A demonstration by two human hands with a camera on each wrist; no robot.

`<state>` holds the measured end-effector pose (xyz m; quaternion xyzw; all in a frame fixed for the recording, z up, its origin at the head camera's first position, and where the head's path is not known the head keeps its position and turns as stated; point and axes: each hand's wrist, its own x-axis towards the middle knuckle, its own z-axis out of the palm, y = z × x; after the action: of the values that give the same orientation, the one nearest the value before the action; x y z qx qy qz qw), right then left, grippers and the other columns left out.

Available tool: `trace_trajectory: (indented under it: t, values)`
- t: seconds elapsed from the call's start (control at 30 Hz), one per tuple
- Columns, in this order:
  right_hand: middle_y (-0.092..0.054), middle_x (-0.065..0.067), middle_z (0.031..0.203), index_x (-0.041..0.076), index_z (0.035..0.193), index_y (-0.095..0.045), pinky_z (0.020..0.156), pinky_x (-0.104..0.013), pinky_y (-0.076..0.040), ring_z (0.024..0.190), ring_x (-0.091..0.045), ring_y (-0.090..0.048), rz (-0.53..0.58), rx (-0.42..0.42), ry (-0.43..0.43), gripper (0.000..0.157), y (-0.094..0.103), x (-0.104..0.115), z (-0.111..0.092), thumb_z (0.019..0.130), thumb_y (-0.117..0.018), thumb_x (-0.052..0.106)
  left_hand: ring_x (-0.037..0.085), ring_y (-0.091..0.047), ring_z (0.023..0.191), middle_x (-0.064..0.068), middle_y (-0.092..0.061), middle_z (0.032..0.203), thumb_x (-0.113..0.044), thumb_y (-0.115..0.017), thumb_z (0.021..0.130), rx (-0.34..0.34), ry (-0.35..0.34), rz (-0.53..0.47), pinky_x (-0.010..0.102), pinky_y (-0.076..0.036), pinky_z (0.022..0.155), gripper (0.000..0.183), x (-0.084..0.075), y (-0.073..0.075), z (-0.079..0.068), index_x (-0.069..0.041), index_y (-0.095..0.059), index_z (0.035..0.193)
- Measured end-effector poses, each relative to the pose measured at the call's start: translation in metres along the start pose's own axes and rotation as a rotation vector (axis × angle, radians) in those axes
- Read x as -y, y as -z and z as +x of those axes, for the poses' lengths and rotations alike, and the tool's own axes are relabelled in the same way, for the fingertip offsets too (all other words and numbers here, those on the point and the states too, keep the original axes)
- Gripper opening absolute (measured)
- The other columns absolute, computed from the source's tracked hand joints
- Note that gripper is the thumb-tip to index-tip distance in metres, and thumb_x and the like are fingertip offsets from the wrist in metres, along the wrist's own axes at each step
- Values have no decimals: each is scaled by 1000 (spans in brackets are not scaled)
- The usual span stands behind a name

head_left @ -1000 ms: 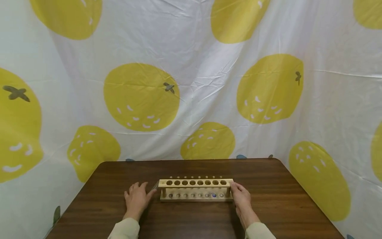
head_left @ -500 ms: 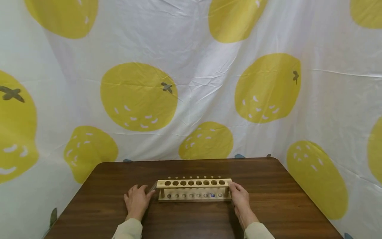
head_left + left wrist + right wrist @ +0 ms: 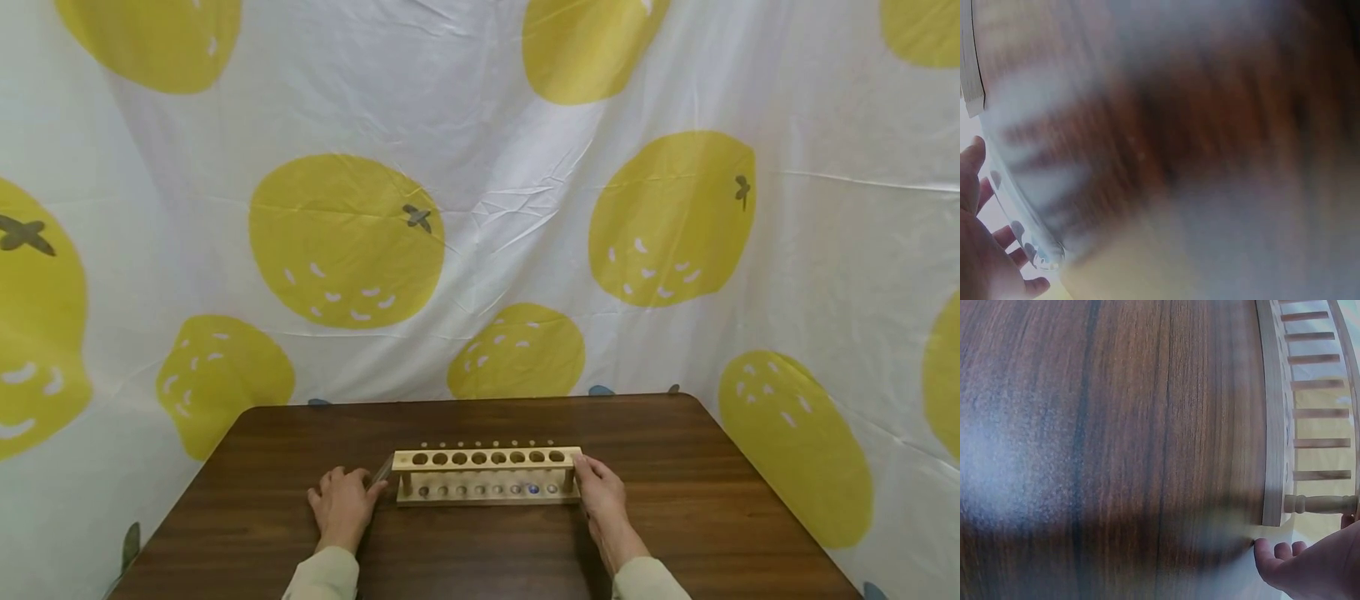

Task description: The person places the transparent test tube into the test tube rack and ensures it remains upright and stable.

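A pale wooden test tube rack (image 3: 487, 463) stands on the dark table, with a row of round holes in its upper shelf and matching hollows in its base. My right hand (image 3: 604, 498) grips the rack's right end, its fingertips at the upper shelf beside the end post (image 3: 1322, 504). Off the rack's left end, my left hand (image 3: 345, 506) holds a clear glass tube (image 3: 382, 471) between thumb and fingers. In the left wrist view the tube's rounded end (image 3: 1046, 261) shows by the fingertips, and the rack's base (image 3: 969, 59) appears at the upper left edge.
Short wooden pegs (image 3: 1322, 443) stand in a row along the rack's back. A blue spot (image 3: 533, 489) shows in one base hollow toward the right. The brown wood-grain table (image 3: 480, 550) reaches a white curtain (image 3: 517, 208) printed with yellow lemons.
The view has shifted slightly, so the rack and curtain appear a little further left. My left hand sits slightly lower in the view with the tube; my right hand stays at the rack's end.
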<state>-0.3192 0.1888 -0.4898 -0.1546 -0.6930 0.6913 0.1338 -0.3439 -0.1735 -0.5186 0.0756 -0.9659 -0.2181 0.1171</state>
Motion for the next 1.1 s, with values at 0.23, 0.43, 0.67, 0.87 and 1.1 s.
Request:
trace_trajectory:
  t: [0.23, 0.43, 0.67, 0.87, 1.1]
  values:
    - [-48, -33, 139, -14, 135, -51, 108, -54, -35, 131, -46, -41, -12, 13, -9, 52, 1, 0, 0, 103, -53, 28, 52, -42, 122, 27, -57, 120, -36, -72, 91, 11, -8, 9, 75, -20, 100, 32, 0, -1, 0, -7, -74, 105]
    - [-46, -33, 141, -13, 135, -51, 109, -54, -34, 132, -46, -40, -13, 21, -13, 53, 2, 1, 0, 103, -53, 29, 53, -43, 120, 26, -58, 114, -33, -73, 90, 5, -11, 18, 76, -19, 100, 29, -1, -3, 0, -7, -74, 102]
    - [-46, -33, 141, -13, 136, -51, 109, -54, -33, 133, -46, -39, -5, 17, -8, 53, 1, 0, 0, 103, -53, 29, 52, -44, 118, 25, -59, 110, -30, -74, 90, -4, 1, 49, 76, -18, 101, 24, -3, -1, -1, -7, -75, 98]
    - [-48, -32, 140, -14, 134, -52, 109, -52, -34, 130, -43, -42, -2, -5, -3, 49, 1, -2, 1, 103, -54, 24, 52, -44, 119, 26, -59, 110, -29, -73, 90, -18, 1, 59, 76, -19, 100, 24, -1, 1, 1, -6, -75, 98]
    - [-48, -32, 139, -14, 133, -52, 109, -54, -34, 129, -44, -42, 0, 0, -3, 50, 0, 1, -2, 103, -54, 25, 51, -45, 119, 26, -60, 108, -28, -72, 91, -54, -11, 33, 76, -20, 99, 26, 2, 9, 1, -4, -74, 99]
